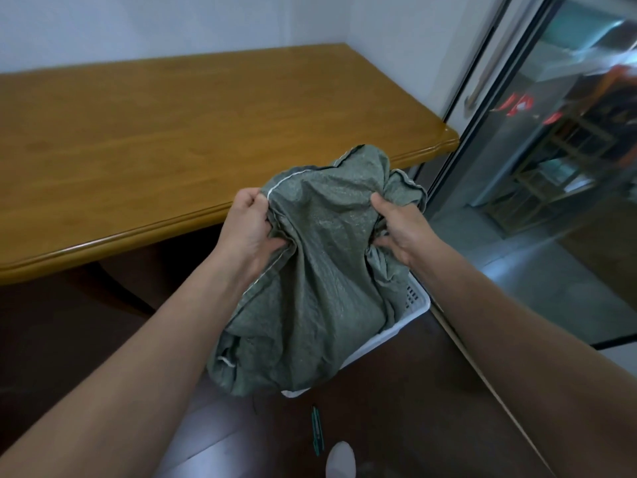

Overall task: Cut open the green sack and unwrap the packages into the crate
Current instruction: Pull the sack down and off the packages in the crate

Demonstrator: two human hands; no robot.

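Note:
A crumpled green woven sack (310,277) hangs in front of me, lifted over a white plastic crate (412,317) on the dark floor. Its lower end droops into the crate and covers most of it. My left hand (250,224) grips the sack's upper left edge along a white seam. My right hand (400,224) grips bunched fabric on the upper right. No packages show; the sack hides the inside of the crate.
A long wooden table (172,139) stands just beyond the sack. A glass sliding door (517,150) is on the right. A thin green-handled tool (316,431) lies on the floor near a white-socked foot (341,460).

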